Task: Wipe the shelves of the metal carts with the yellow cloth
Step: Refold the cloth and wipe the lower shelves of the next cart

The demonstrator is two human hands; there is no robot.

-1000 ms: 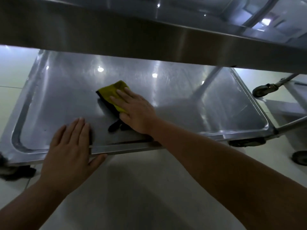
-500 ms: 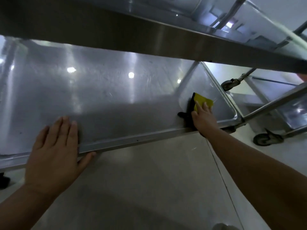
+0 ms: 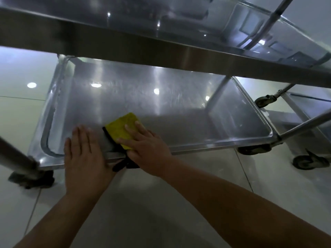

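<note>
Flat right hand (image 3: 146,151) on yellow cloth (image 3: 123,130) (long axis up-right), nothing gripped.

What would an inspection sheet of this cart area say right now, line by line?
Surface: bottom shelf of the metal cart, shiny and streaked, raised rim all round.
Job's things: yellow cloth flat on the shelf near its front edge, its black edge hanging over the rim.
Clutter: nothing seen on the shelf.
Grippers: left hand flat across the front rim, fingers straight; right hand pressing the cloth, fingers straight.
Cables: nothing seen.
Surroundings: upper shelf overhead; tiled floor; second cart to the right; casters under the corners.
</note>
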